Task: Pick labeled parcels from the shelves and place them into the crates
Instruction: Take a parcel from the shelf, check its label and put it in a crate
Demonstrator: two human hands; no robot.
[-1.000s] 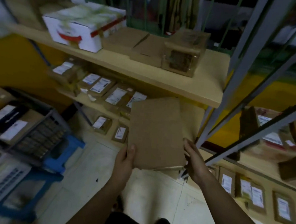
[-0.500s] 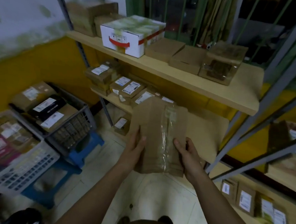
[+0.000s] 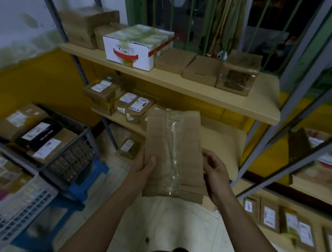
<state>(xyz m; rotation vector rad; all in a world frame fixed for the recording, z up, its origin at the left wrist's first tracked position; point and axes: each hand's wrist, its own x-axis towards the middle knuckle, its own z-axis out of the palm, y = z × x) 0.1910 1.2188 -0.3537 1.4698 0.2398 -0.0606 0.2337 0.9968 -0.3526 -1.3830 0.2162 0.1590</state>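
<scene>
Fingers (image 3: 152, 160) of left hand (image 3: 142, 170), right hand (image 3: 217, 174) tight around taped brown parcel (image 3: 171, 144); shelf labels (image 3: 138, 104) unreadable.

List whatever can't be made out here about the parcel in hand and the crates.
Head view only:
- Label on the held parcel: none shows; only the taped face is turned to the camera.
- Fingers of the left hand: hidden behind the parcel; only the thumb shows.
- Label print in the grey crate: too small and blurred to read.
- Contents of the white crate: cut off by the left edge and smeared by motion blur.
</scene>
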